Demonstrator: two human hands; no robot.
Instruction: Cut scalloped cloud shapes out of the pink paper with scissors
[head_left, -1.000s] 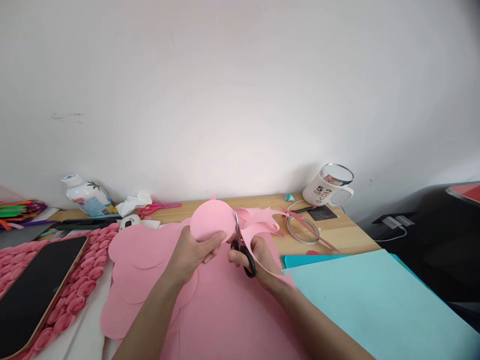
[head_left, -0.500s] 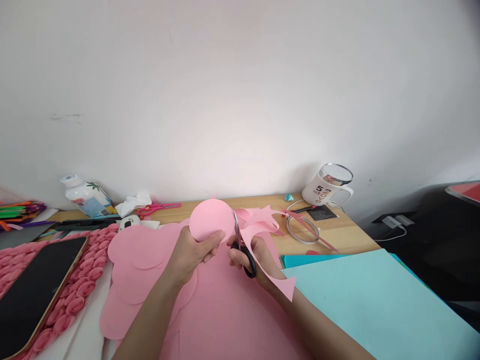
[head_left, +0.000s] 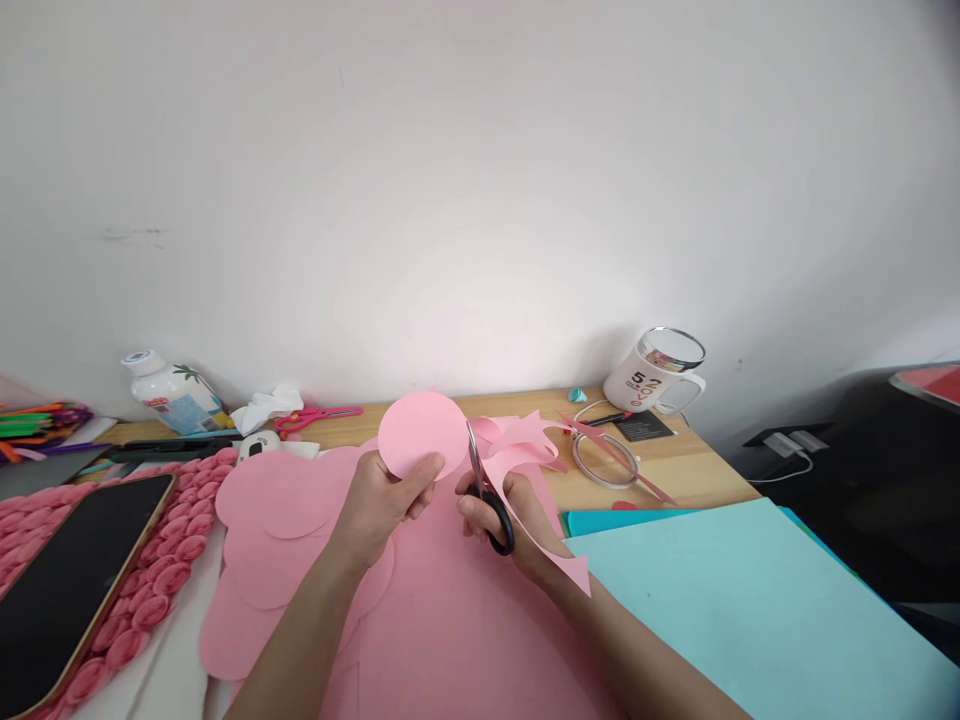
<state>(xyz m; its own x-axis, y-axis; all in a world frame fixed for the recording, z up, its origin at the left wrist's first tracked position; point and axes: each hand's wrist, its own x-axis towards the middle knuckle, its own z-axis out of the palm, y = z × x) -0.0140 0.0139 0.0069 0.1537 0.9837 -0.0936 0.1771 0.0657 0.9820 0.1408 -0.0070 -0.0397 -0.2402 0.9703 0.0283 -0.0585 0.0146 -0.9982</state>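
Note:
A round pink paper disc [head_left: 421, 434] is pinched between the thumb and fingers of my left hand [head_left: 390, 500]. My right hand [head_left: 502, 520] is closed around the black handles of the scissors [head_left: 499, 522], whose blades point up along the disc's right edge. A curved pink offcut [head_left: 551, 560] hangs from the blades over my right wrist. Behind the scissors lie more curled pink scraps [head_left: 529, 435]. Overlapping pink paper circles [head_left: 285, 540] spread out left of my hands, and pink sheets [head_left: 457, 630] lie beneath them.
Light blue sheets [head_left: 750, 610] lie at the right. A mug [head_left: 637, 375] and a coiled cable [head_left: 600, 468] stand near the wall. At the left are a phone [head_left: 67, 570] on pink rosettes [head_left: 169, 577], a bottle [head_left: 176, 392] and pink scissors [head_left: 319, 415].
My left hand and the disc have shifted up slightly. The hanging offcut's lower end has moved up a little, while the scissors are nearly where they were.

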